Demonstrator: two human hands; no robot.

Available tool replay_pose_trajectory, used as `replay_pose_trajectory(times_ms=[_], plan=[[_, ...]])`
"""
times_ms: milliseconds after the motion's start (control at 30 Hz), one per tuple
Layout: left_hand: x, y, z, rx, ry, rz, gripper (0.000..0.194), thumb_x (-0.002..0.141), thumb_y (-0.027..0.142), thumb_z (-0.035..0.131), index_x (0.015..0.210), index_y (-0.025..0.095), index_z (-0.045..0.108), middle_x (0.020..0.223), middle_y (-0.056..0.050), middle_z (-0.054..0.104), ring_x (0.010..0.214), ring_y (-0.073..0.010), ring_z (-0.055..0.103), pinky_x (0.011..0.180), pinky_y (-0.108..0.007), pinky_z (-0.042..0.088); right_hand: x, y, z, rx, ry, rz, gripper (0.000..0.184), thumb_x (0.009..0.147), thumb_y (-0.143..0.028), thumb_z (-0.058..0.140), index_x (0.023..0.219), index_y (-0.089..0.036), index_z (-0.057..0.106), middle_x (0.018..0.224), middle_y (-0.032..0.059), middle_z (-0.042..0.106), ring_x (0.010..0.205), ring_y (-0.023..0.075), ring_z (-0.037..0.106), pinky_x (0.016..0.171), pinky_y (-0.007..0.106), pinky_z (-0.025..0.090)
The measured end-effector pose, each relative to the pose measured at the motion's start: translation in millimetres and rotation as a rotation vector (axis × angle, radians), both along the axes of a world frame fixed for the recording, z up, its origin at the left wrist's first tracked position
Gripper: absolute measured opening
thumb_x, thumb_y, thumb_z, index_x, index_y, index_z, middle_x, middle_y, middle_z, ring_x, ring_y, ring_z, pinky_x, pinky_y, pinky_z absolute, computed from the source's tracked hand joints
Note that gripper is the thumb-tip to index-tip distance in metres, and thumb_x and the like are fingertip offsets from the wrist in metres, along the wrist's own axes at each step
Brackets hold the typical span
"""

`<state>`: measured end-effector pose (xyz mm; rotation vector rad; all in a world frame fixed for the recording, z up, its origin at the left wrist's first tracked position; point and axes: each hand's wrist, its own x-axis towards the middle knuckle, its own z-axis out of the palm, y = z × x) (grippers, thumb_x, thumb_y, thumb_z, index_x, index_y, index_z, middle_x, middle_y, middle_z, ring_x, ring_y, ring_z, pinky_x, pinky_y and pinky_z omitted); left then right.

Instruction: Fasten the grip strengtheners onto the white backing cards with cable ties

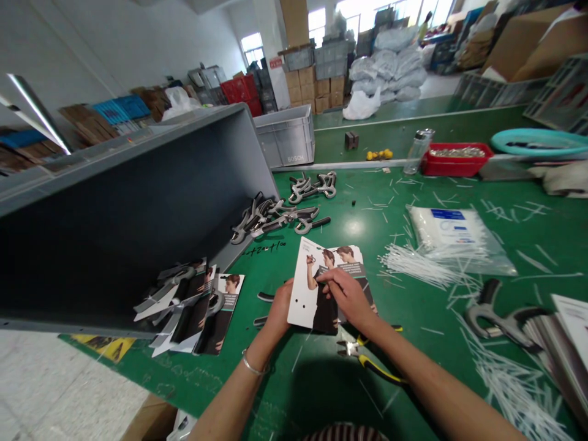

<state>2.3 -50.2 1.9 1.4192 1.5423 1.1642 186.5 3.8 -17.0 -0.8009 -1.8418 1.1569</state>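
My left hand [278, 308] grips the left edge of a printed backing card [316, 288] that shows people on it, holding it tilted above the green table [321, 380]. My right hand [349, 296] lies on top of the card with its fingers curled and pinching at the card's face. Black handle ends [264, 297] stick out from under the card on the left. Yellow-handled cutters [367, 361] lie on the table just under my right wrist.
A large grey bin [138, 208] lies on its side at left, with finished carded tools [193, 306] at its mouth. Loose grey tools [275, 217] are heaped beyond. White cable ties [422, 263], a bag of them [454, 236], a red tray [454, 159] and stacked cards [565, 349] sit right.
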Motion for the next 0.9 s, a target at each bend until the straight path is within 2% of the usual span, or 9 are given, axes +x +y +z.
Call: replay_pose_trajectory(times_ms=[100,200,467,667,900], plan=[[-2.4,-0.6,-1.7,-0.023,-0.01,0.002,0.013,0.066,0.012,0.065,0.072,0.018,0.075,0.075,-0.006,0.071,0.073,-0.0217,0.063,0.073,-0.03,0.048,1.8,0.3,4.0,0.091,-0.054,-0.011,0.024,0.094,-0.018,0.045,0.102,-0.024,0.067,0.096,0.0049,0.065,0.089,0.0209,0.062,0.085,0.039,0.05],[-3.7,-1.3,-4.1,-0.036,-0.025,0.002,0.013,0.066,0.012,0.065,0.071,0.018,0.075,0.073,-0.005,0.07,0.071,-0.0211,0.062,0.072,-0.03,0.048,3.8,-0.3,6.1,0.12,-0.071,-0.007,0.022,0.091,-0.017,0.049,0.103,-0.024,0.067,0.098,0.0048,0.066,0.096,0.0222,0.061,0.09,0.04,0.047],[-0.5,-2.1,-3.7,-0.009,0.039,-0.071,0.016,0.072,0.012,0.06,0.076,0.015,0.075,0.073,-0.005,0.069,0.067,-0.0181,0.061,0.068,-0.027,0.048,4.5,-3.6,1.5,0.059,-0.055,-0.025,0.021,0.094,-0.02,0.048,0.101,-0.022,0.067,0.097,0.0049,0.066,0.089,0.02,0.064,0.085,0.036,0.049],[-0.5,-5.0,-0.4,0.061,0.121,-0.055,0.018,0.074,0.014,0.062,0.084,0.017,0.076,0.094,-0.007,0.072,0.082,-0.0194,0.064,0.074,-0.028,0.048,5.0,-4.1,-6.4,-0.073,0.027,-0.007,0.02,0.095,-0.022,0.048,0.103,-0.023,0.066,0.096,0.0044,0.063,0.077,0.0171,0.064,0.071,0.032,0.055],[-3.1,0.3,-4.5,-0.031,0.061,-0.061,0.013,0.074,0.015,0.061,0.074,0.014,0.074,0.077,-0.006,0.071,0.067,-0.0191,0.061,0.066,-0.028,0.047,5.8,-6.5,-6.8,-0.012,-0.014,-0.017,0.02,0.095,-0.019,0.047,0.102,-0.023,0.066,0.096,0.0042,0.063,0.084,0.0177,0.063,0.08,0.033,0.052]])
